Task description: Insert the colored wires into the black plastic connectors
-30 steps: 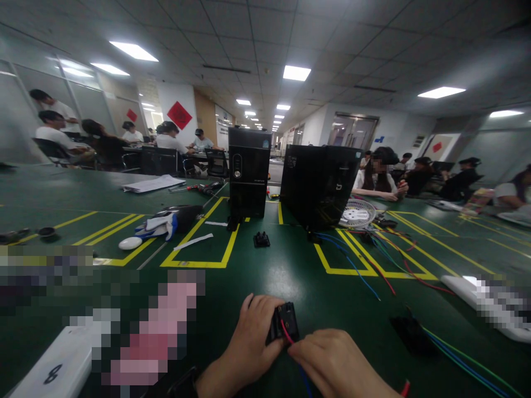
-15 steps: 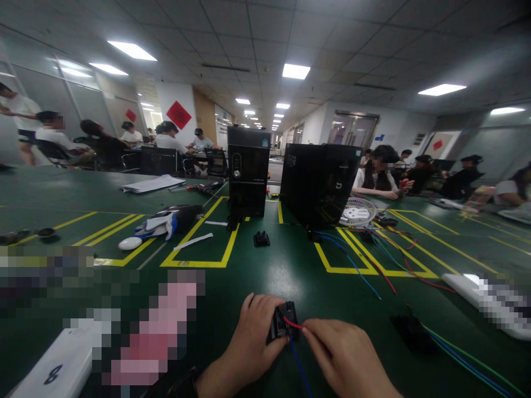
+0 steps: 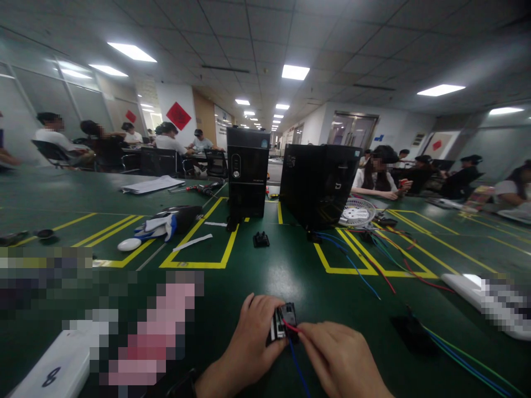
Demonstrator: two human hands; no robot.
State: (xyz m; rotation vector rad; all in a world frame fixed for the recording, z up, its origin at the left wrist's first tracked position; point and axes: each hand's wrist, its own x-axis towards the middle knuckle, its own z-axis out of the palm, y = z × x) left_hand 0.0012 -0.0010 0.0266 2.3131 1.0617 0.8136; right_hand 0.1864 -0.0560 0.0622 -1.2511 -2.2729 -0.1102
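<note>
My left hand is closed round the left side of a small black plastic module on the green table. White or bright metal strips show along its lower left side. Between the fingertips of my right hand is a red wire, pinched close to the module, with its far end over the module's top. Whether that end is seated in it cannot be made out. A blue wire runs down from the module toward me, between my hands.
Ahead lies a similar black part, before two black computer towers. A black piece with green and blue wires lies right. Loose wires and a white basket are back right. A white box stands left. Other people sit farther off.
My right hand has shifted slightly left, bringing the red wire closer over the module. The module has tilted a little, showing more of its bright strips. My left hand stays in place.
</note>
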